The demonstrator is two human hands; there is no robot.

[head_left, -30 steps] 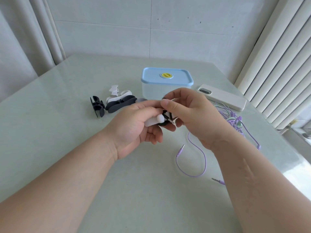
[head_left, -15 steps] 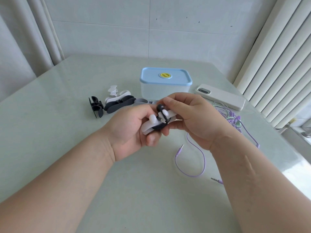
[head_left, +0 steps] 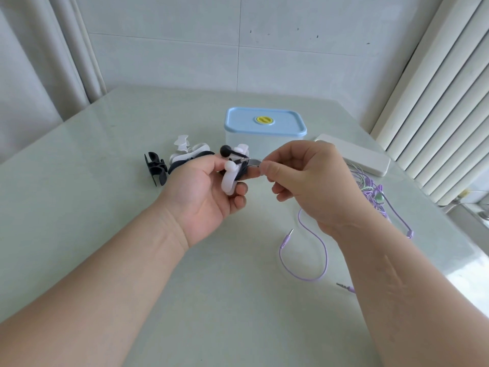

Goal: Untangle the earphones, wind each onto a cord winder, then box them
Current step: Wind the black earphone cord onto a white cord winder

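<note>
— Black earphones point(head_left: 241, 172): where are they?
— Wound round a white cord winder point(head_left: 229, 182), which is held up above the table point(head_left: 105, 221), in front of the box point(head_left: 264, 128). One black earbud point(head_left: 225, 150) sticks up past the winder's top.
— Who holds the winder?
— The left hand point(head_left: 209, 192). Its fingers curl round the winder from below, and the thumb lies along the near side.
— And the right hand point(head_left: 304, 181)?
— Its thumb and forefinger pinch the plug point(head_left: 244, 161) of the black earphones, the metal tip pointing left towards the winder. The other fingers hang loosely curled under the palm and hold nothing.
— What about the box?
— It is clear-walled, with a pale blue lid on it and a round yellow button in the lid's middle. It stands just behind the two hands.
— What lies to the right?
— A white phone point(head_left: 365, 158) lies flat beside the box, partly hidden by the right hand. Near it sits a tangle of purple earphones point(head_left: 370, 192), with some green mixed in. One purple cord loops out over the table below the right wrist and ends in a plug; a second plug shows beside the right forearm.
— And to the left?
— Spare winders lie in a small group near the left hand: a black winder point(head_left: 156, 168), a white one point(head_left: 182, 144) behind it, and a dark one point(head_left: 185, 162) partly hidden by the hand
</note>
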